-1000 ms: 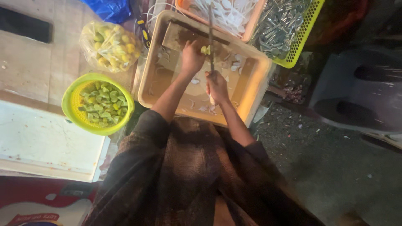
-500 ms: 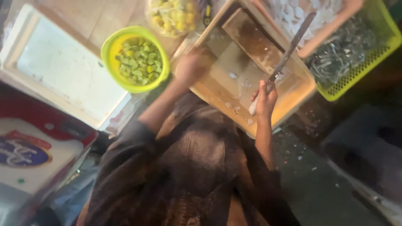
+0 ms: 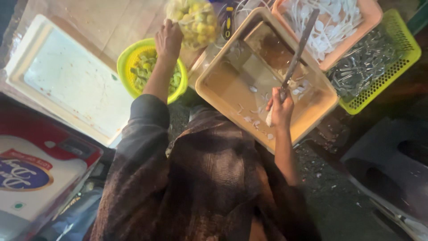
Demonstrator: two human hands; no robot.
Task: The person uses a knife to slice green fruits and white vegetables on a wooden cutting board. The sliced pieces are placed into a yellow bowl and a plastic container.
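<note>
Above the green bowl (image 3: 133, 58) of cut pieces, the left hand (image 3: 168, 39) grips the clear bag of small fruit (image 3: 192, 20), touching it; the right hand (image 3: 280, 109), well apart over the tan tray (image 3: 214, 91), clasps a long knife (image 3: 296, 53) angled up and away.

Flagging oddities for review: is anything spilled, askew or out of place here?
Pale scraps litter the beige tray where the right hand holds a long knife. More bits speckle the dark floor beside it. Otherwise tidy.
</note>
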